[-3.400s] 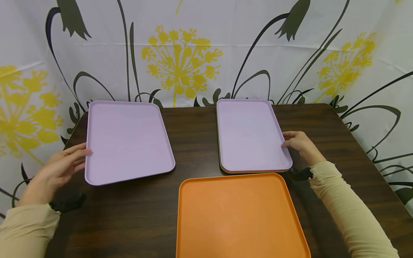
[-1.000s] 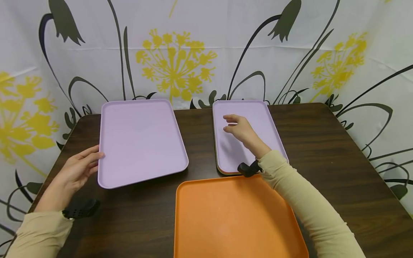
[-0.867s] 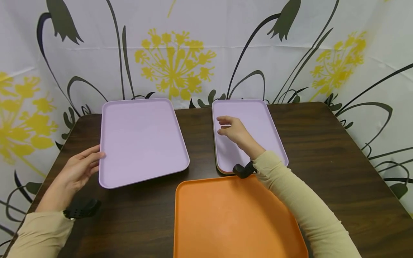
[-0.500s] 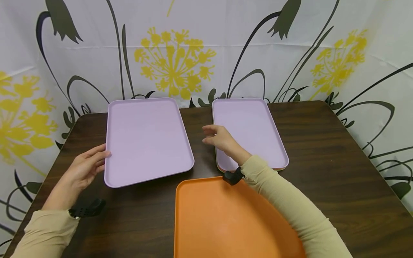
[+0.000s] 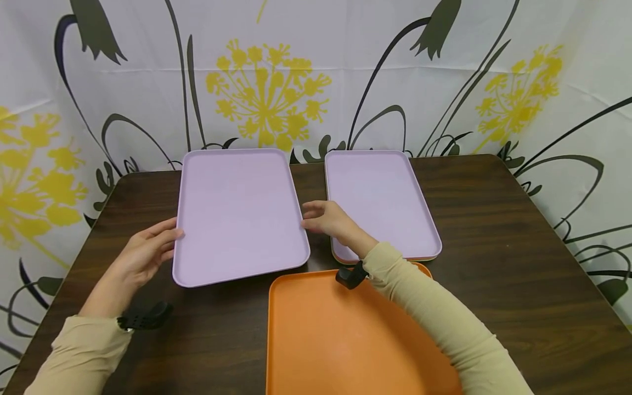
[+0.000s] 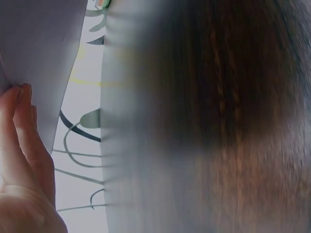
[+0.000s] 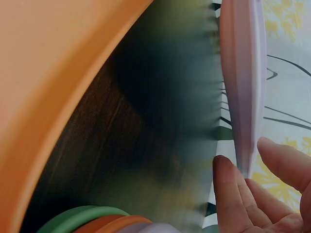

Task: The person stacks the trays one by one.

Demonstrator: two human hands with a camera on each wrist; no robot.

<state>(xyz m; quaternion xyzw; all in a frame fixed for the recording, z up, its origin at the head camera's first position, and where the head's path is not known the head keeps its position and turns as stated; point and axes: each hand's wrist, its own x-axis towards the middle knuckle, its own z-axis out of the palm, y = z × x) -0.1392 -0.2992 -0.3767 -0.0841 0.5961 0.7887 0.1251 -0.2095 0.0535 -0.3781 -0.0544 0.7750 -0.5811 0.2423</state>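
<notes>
A lavender tray (image 5: 237,214) is held up over the left of the table, its shadow below it. My left hand (image 5: 143,258) pinches its left edge, thumb on top and fingers underneath, also visible in the left wrist view (image 6: 24,150). At the tray's right edge, my right hand (image 5: 336,222) has its thumb on the rim and its fingers under it. The right wrist view shows the tray's edge (image 7: 243,87) between that thumb and fingers. Just right of it lies a stack of trays with a lavender one (image 5: 380,197) on top.
An orange tray (image 5: 340,329) lies in front, partly under my right forearm. Green, orange and lavender rims of the stack (image 7: 92,218) show in the right wrist view. Behind the dark wooden table (image 5: 494,219) hangs a flowered curtain (image 5: 316,71).
My left hand has brought the lavender tray rightward toward the stack. My right hand has left the stack's right edge, crossed over it and reached the held tray's right edge.
</notes>
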